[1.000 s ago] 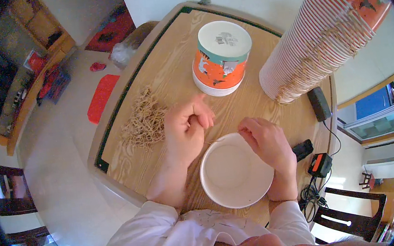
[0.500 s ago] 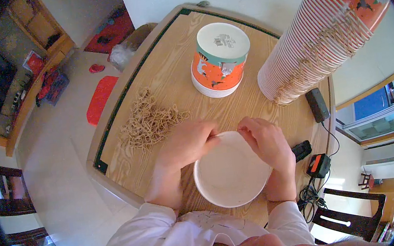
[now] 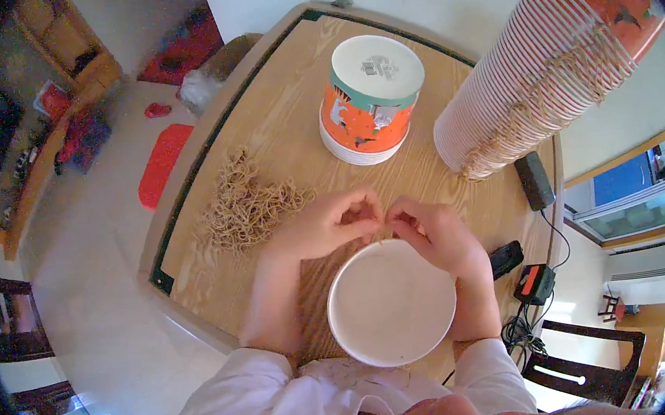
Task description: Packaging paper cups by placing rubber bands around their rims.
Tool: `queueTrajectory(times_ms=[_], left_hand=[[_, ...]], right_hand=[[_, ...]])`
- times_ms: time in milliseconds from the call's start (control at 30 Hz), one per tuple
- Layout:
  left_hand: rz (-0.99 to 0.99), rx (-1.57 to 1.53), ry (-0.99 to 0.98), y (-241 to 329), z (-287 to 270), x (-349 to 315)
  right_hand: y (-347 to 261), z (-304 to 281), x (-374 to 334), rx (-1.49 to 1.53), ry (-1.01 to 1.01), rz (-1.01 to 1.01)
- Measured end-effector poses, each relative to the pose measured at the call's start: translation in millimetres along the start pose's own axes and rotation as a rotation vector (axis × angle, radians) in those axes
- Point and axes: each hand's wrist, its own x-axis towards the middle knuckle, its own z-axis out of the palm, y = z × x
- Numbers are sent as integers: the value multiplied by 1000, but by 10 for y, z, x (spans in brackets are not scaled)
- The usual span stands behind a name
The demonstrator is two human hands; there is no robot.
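Note:
A white paper tub (image 3: 391, 302) stands mouth up in front of me, its inside bare. Just beyond its far rim my two hands meet, fingertips close together. My left hand (image 3: 342, 223) is closed in a pinch, thumb against fingers. My right hand (image 3: 432, 233) pinches too, its wrist passing over the tub's right side. A bit of thin tan cord seems to show at the fingertips, mostly hidden by them. To the left of my left hand lies a loose tangled heap of tan cord (image 3: 247, 208).
An upside-down stack of orange and green printed tubs (image 3: 370, 106) stands farther back. At the right leans a tall stack of tubs (image 3: 537, 72) with cords along the rims. A black adapter (image 3: 535, 180), a dark phone-like object (image 3: 506, 258) and an orange-black box (image 3: 533, 283) with cables lie rightward.
Both hands have drawn closer together and lifted off the tub's far rim. The tub sits slightly nearer to me, and the whole view has shifted a little.

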Motion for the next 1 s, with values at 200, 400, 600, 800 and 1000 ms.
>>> queueTrajectory(times_ms=[200, 400, 600, 800, 1000], left_hand=[[129, -458, -66, -640, -174, 66], [314, -207, -318, -714, -273, 262], [187, -205, -323, -638, -131, 333], [7, -424, -195, -514, -80, 285], [374, -249, -273, -710, -168, 372]], right_hand=[[150, 80, 92, 220, -38, 97], [71, 77, 108, 270, -50, 243], [68, 99, 106, 62, 38, 103], [54, 110, 100, 63, 89, 224], [73, 105, 68, 52, 134, 197]])
